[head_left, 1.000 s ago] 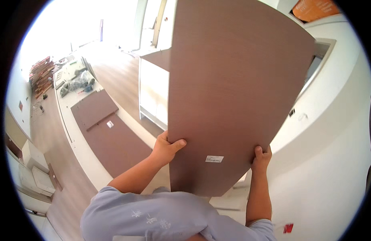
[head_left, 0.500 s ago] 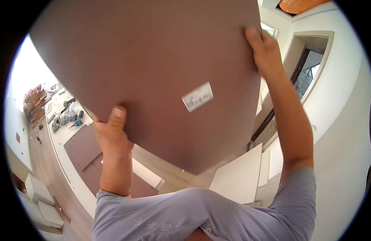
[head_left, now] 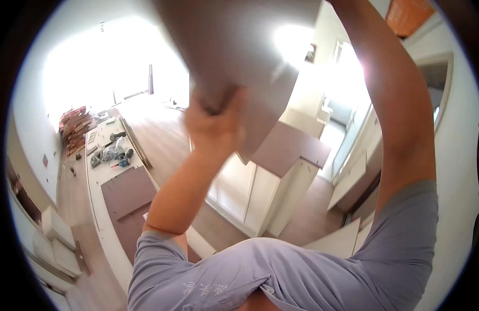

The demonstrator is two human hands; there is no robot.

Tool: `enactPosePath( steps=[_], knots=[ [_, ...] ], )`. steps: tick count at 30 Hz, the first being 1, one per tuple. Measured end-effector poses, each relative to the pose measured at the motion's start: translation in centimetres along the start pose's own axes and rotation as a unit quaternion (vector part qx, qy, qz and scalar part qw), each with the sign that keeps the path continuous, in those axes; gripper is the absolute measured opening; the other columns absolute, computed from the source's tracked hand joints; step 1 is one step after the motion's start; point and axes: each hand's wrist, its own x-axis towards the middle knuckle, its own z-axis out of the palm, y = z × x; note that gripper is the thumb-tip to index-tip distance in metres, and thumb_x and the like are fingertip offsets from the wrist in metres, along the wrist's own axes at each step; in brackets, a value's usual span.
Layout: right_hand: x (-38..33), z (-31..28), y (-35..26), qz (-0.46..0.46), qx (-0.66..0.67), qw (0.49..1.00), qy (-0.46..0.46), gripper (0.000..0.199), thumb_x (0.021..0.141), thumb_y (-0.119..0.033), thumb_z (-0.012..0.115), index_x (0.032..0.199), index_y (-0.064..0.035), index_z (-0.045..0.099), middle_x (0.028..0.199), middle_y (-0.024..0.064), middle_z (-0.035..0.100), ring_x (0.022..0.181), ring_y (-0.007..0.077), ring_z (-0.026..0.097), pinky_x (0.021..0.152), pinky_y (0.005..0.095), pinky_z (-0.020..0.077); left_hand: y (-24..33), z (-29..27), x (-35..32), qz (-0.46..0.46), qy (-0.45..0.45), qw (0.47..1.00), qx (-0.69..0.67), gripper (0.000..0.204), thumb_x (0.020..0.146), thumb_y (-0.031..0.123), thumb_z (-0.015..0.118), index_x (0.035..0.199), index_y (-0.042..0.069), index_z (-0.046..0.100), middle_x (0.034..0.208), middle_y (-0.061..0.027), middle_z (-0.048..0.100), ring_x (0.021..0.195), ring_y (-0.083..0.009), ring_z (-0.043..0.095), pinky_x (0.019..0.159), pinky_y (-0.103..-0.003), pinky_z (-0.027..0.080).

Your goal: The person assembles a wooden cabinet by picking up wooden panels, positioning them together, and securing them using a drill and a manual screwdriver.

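One handheld panel (head_left: 239, 57) | white worktop (head_left: 101, 175), brown boards (head_left: 128, 189) | wood-look floor (head_left: 97, 269), timber stack (head_left: 73, 127)

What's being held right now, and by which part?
A flat panel, by its lower left edge in this view, in the left grip; the right grip is out of view, so its hold cannot be told.

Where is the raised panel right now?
In the head view, the raised panel is at top centre, gripped by the left hand, its lower end overlapping the cabinet in the picture.
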Motion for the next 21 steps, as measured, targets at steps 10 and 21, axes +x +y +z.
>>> enactPosePath(
  steps=[10, 21],
  knots=[
    [-1.4, -25.0, 7.9, 0.004, 0.275, 0.839, -0.469, 0.052, 0.106, -0.049, 0.044, 0.133, -0.0086, 0.060, 0.127, 0.0077, 0.065, 0.125, 0.0231, 0.058, 0.114, 0.0427, 0.0387, -7.8, 11.6, -7.6, 0.376, -0.225, 0.863, 0.250, 0.061, 0.079, 0.001, 0.065, 0.140, 0.005, 0.060, 0.142, -0.0159, 0.063, 0.128, -0.0332, 0.063, 0.103, -0.043, 0.052],
    [-2.1, -31.3, 13.3, -0.098, 0.306, 0.804, -0.500, 0.037, 0.107, -0.041, 0.047, 0.122, -0.0120, 0.064, 0.117, 0.0074, 0.068, 0.119, 0.0240, 0.062, 0.111, 0.0415, 0.0408, -19.4, 19.4, -13.8, 0.404, -0.272, 0.837, 0.250, 0.046, 0.088, 0.009, 0.067, 0.132, 0.022, 0.062, 0.149, -0.0149, 0.056, 0.139, -0.0437, 0.050, 0.116, -0.064, 0.034]
  ],
)
